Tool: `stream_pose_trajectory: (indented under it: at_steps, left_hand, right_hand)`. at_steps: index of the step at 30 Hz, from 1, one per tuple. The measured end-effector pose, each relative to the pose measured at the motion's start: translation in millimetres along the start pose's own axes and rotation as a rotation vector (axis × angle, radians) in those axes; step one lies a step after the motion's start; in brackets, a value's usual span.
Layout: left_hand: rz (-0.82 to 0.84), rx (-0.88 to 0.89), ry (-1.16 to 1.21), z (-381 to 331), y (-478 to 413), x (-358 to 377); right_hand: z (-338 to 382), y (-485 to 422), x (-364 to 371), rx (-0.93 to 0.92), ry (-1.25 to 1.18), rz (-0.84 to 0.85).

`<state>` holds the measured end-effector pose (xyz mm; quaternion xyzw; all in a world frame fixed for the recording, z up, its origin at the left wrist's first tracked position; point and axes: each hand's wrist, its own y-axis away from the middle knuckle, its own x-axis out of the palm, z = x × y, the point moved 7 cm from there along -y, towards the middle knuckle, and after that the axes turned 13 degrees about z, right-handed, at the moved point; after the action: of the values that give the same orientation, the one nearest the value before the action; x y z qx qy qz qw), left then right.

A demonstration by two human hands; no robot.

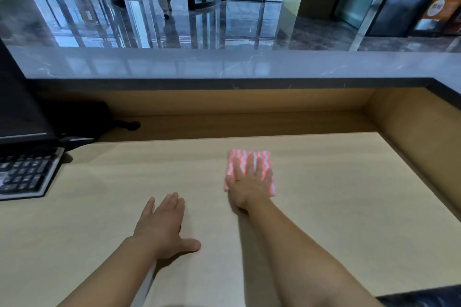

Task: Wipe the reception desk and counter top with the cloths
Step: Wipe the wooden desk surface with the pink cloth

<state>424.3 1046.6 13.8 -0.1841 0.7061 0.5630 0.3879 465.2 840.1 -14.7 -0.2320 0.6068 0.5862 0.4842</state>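
Straight fingers (250,164) of the right hand (249,188) press pink cloth (242,154) on desk (119,182).

Bench (324,182) fills near field. Cloth (259,156) lies on it, right of ctr; right grip (249,187) flat on cloth's near part. Left grip (162,224) flat on bench, left of & nearer than cloth, apart from it. Keyboard (22,172) at far left; monitor (17,107) behind it. Counter top (224,65) runs along far side, above bench.

Bare forearms (299,244) lead to bare hands (161,228) (249,183).
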Motion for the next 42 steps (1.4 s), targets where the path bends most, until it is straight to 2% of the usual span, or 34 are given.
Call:
stream_pose_trajectory:
  at_steps: [5,10,18,22,26,34,38,42]
  left_hand:
    - [0.006,-0.035,-0.035,-3,13,11]
    - [0.032,-0.055,-0.08,-13,24,19]
    - [0.054,-0.09,-0.132,-25,30,23]
    - [0.064,-0.089,-0.13,-29,38,31]
    - [0.067,-0.102,-0.119,-27,46,38]
    - [0.057,-0.116,-0.112,-28,62,47]
    - [0.06,-0.122,-0.118,-34,68,51]
    - [0.071,-0.143,-0.131,-40,70,51]
  right_hand:
    - [79,31,34,-0.259,0.159,0.068]
    - [55,51,33,-0.342,0.221,0.072]
    - [-132,60,3,0.059,0.047,0.007]
    - [-172,77,1,0.179,-0.039,0.068]
    - [-134,82,10,0.189,-0.062,0.087]
    - [31,118,68,-0.22,0.203,0.115]
    - [22,136,74,-0.331,0.226,0.132]
    - [-53,142,59,-0.199,0.173,0.097]
